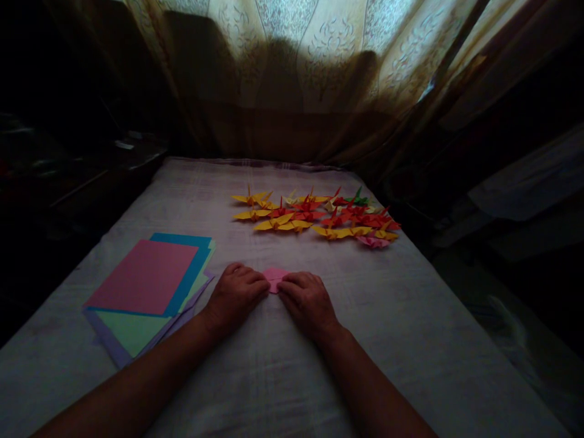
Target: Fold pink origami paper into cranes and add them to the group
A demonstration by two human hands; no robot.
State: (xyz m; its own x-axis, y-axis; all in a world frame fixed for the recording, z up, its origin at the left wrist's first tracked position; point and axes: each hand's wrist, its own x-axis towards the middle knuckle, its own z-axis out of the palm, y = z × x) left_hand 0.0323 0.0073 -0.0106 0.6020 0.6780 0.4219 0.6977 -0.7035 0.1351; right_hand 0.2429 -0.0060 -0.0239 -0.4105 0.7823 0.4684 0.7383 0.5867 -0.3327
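Note:
A small folded pink paper [275,277] lies on the cloth-covered table [283,365] in front of me. My left hand [237,292] presses on its left side with fingers curled together. My right hand [308,298] presses on its right side, fingers likewise closed over the paper's edge. Most of the paper is hidden beneath the fingertips.
A stack of coloured paper sheets [148,283], pink on top, lies at the left. Several folded paper cranes [319,216] in yellow, red, orange, green and pink sit farther back. A patterned curtain [319,61] hangs behind the table. Dark surroundings flank both sides.

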